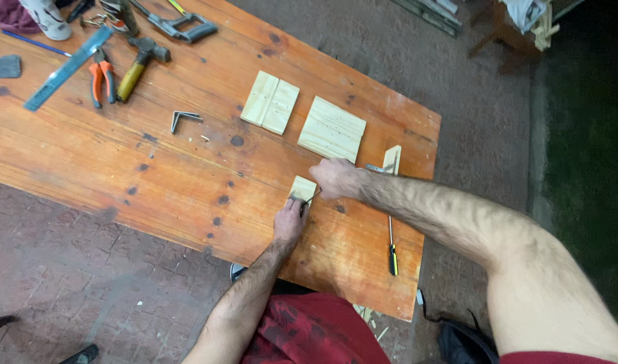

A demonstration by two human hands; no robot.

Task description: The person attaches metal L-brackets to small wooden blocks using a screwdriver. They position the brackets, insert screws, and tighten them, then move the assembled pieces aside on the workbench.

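A small pale wood block (302,187) lies on the orange wooden table (187,168) near its front right. My left hand (290,220) presses on the block's near edge, pinching a small dark metal piece against it. My right hand (334,178) is closed just right of the block, gripping a thin metal piece that reaches toward it. What exactly the fingers pinch is too small to tell.
Two pale wood panels (270,102) (332,129) lie beyond the hands. A narrow wood strip (392,159) and a screwdriver (392,243) lie to the right. A metal angle bracket (183,119), hammer (140,64), pliers (101,81), steel ruler (66,69) and saw handle (184,28) sit far left.
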